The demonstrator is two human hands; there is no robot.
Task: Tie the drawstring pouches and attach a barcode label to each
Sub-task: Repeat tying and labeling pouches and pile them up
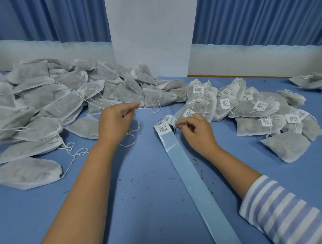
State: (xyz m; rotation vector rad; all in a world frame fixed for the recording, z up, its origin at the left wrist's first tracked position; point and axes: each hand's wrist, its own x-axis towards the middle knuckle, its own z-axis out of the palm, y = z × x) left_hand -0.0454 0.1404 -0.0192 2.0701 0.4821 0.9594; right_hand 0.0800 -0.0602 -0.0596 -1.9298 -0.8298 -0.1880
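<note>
A large heap of grey unlabelled drawstring pouches (pixel 46 100) fills the left and back of the blue table (pixel 144 204). My left hand (pixel 116 121) reaches to one pouch (pixel 155 98) at the heap's near edge and pinches its corner where the white drawstring (pixel 134 137) trails out. A small roll of barcode labels (pixel 165 123) lies mid-table, its bare blue backing strip (pixel 195 175) running toward me. My right hand (pixel 195 131) sits at the roll's right side, thumb and forefinger pinching the edge of a label there.
A pile of pouches bearing white barcode labels (pixel 247 108) lies to the right of the roll. A few more pouches (pixel 310 81) sit at the far right edge. Herb crumbs (pixel 133 181) dot the table. Blue curtains and a white wall panel (pixel 153 30) stand behind.
</note>
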